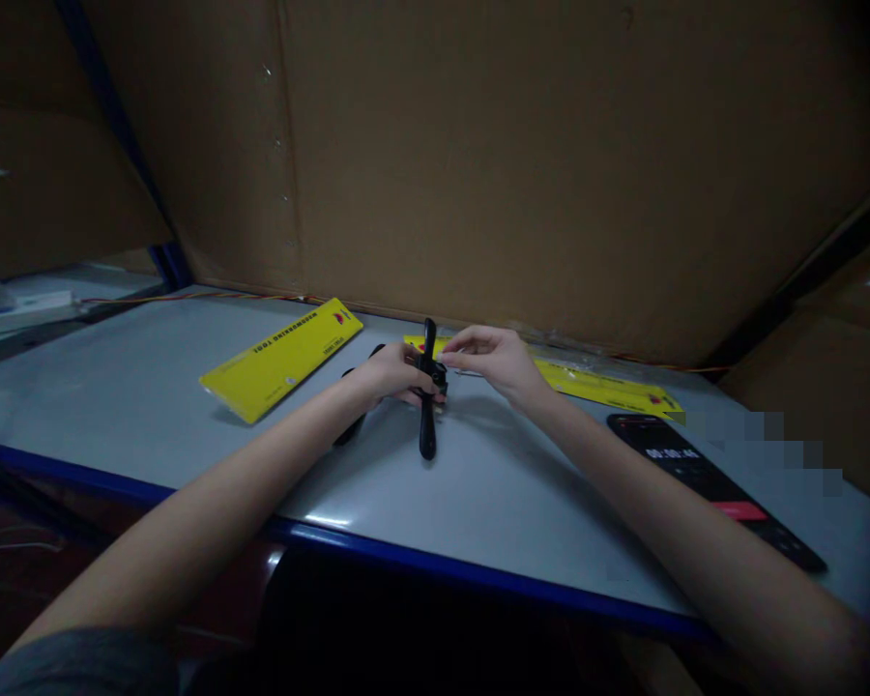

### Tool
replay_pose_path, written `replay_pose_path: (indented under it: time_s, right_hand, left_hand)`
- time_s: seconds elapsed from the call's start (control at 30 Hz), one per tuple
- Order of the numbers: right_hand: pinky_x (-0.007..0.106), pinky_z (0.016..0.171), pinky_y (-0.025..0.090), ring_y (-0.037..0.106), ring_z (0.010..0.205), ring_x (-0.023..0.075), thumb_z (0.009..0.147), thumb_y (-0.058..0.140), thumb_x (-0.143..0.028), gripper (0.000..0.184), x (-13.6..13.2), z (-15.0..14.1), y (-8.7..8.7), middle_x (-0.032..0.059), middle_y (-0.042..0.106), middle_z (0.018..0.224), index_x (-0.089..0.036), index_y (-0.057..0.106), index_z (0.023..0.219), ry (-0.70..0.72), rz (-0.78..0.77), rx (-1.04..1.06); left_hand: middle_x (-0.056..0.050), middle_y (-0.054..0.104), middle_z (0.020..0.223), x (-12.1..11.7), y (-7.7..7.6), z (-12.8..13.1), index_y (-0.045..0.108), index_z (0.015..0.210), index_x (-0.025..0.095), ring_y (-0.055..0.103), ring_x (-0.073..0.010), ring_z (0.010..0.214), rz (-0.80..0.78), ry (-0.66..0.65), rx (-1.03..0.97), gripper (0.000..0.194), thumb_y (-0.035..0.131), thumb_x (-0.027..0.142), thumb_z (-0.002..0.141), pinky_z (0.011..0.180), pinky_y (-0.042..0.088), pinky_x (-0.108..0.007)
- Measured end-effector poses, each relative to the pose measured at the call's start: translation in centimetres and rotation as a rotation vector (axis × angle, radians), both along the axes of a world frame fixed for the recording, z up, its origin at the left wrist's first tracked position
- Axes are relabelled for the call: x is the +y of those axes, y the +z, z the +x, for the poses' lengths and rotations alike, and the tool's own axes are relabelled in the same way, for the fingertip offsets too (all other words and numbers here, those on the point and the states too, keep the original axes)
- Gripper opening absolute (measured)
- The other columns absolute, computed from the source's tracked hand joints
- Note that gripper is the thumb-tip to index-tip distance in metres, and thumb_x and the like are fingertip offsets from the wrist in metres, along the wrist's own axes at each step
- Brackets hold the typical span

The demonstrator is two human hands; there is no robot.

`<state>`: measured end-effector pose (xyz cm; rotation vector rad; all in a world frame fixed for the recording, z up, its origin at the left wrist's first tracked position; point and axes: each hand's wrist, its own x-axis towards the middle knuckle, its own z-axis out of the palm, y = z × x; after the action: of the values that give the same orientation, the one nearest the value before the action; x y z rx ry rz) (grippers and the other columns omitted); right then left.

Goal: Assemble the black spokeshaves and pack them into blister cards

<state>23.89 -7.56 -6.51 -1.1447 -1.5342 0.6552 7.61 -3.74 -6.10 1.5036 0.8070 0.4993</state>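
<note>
A cardboard wall point(514, 164) backs the grey tabletop point(478, 503). Over its middle, the left hand point(391, 372) grips a black spokeshave point(426, 364); the right hand point(504, 362) pinches beside its body, contents unclear. Grey surface stretches toward the blue front edge point(435, 565); a phone point(674, 464) borders the right, a yellow package point(282, 362) the left.

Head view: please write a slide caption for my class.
Left grip holds a black two-handled tool at a table; right grip beside it, yellow packages nearby.
</note>
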Motion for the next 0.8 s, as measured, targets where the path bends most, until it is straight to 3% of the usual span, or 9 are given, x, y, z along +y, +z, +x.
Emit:
replay_pose_path:
  time_s: [0.13, 0.3, 0.5, 0.8]
  right_hand:
    - [0.028, 0.056, 0.046, 0.057, 0.058, 0.0134, 0.057, 0.074, -0.033, 0.024, 0.3, -0.06, -0.78, 0.0033, 0.064, 0.066, -0.015, 0.063, 0.068, -0.022, 0.023, -0.067]
    - [0.028, 0.06, 0.048, 0.06, 0.065, 0.0147, 0.064, 0.07, -0.025, 0.026, 0.35, 0.2, -1.08, 0.0037, 0.063, 0.074, -0.016, 0.067, 0.088, -0.025, 0.123, -0.185]
    - [0.027, 0.061, 0.044, 0.059, 0.069, 0.0141, 0.073, 0.064, -0.02, 0.009, -0.27, 0.23, -0.45, 0.0037, 0.065, 0.075, -0.019, 0.069, 0.08, -0.056, 0.32, -0.535]
    - [0.025, 0.061, 0.044, 0.058, 0.067, 0.0134, 0.07, 0.066, -0.017, 0.005, -0.19, 0.21, -0.52, 0.0021, 0.065, 0.072, -0.019, 0.066, 0.075, -0.004, 0.36, -0.575]
  left_hand:
    - [-0.011, 0.067, 0.083, 0.0, -0.02, -0.04, 0.055, 0.096, 0.006, 0.067, -0.0195, 0.067, -0.021, -0.007, -0.031, 0.04, 0.068, 0.004, 0.058, 0.067, 0.054, -0.034]
    - [-0.011, 0.067, 0.08, -0.08, 0.01, -0.01, 0.054, 0.095, 0.006, 0.067, -0.0203, 0.067, -0.063, 0.006, -0.062, 0.042, 0.069, 0.003, 0.056, 0.068, 0.055, -0.037]
    - [-0.012, 0.067, 0.078, -0.14, 0.11, 0.1, 0.053, 0.091, 0.005, 0.067, -0.0213, 0.069, -0.081, 0.008, -0.059, 0.036, 0.065, -0.001, 0.057, 0.07, 0.054, -0.037]
    - [-0.011, 0.067, 0.075, -0.17, 0.05, 0.11, 0.053, 0.09, 0.006, 0.067, -0.0207, 0.068, -0.078, 0.017, -0.043, 0.036, 0.066, -0.001, 0.057, 0.068, 0.054, -0.035]
